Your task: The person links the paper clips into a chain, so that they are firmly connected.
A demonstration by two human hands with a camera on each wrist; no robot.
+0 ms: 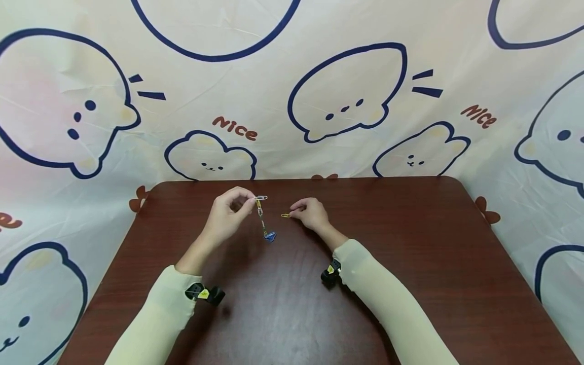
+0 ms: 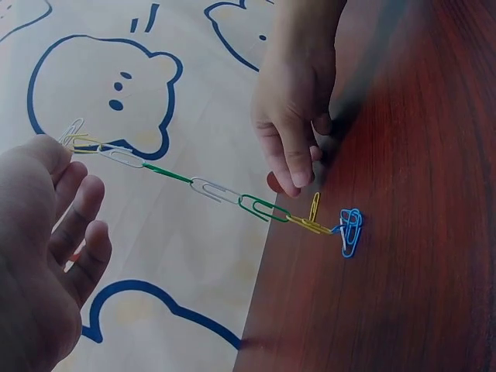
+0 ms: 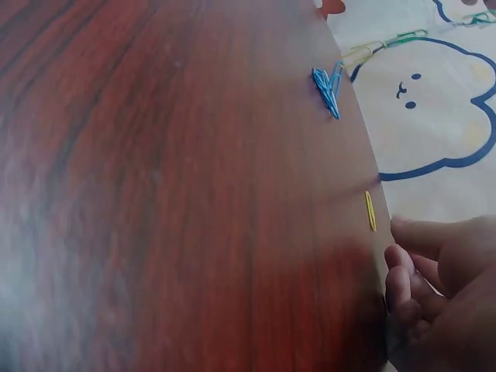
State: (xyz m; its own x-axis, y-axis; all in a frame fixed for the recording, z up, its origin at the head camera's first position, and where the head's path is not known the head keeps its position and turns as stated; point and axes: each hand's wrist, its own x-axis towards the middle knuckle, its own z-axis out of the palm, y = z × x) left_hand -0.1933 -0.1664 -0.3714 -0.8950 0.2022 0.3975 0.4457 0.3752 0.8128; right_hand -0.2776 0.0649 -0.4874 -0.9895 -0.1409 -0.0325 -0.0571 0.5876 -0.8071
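High over the tabletop, my left hand (image 1: 228, 213) pinches a white paper clip (image 1: 261, 197) between thumb and index finger. From it hangs a chain of linked paper clips, with white, yellow and green (image 2: 168, 172) links. Blue paper clips (image 2: 351, 232) bunch together at its lower end, by the table surface. My right hand (image 1: 312, 215) is bent loosely, its fingertips just beside a loose yellow paper clip (image 3: 370, 211). A small gap shows between that clip and the thumb in the right wrist view.
The dark brown wooden table (image 1: 410, 253) stretches out below both hands. Behind it hangs a pale cloth (image 1: 274, 101) with blue-outlined cartoon drawings, reaching the table's far edge. A small black camera (image 1: 330, 274) sits on the right wrist, and another camera (image 1: 205, 294) on the left.
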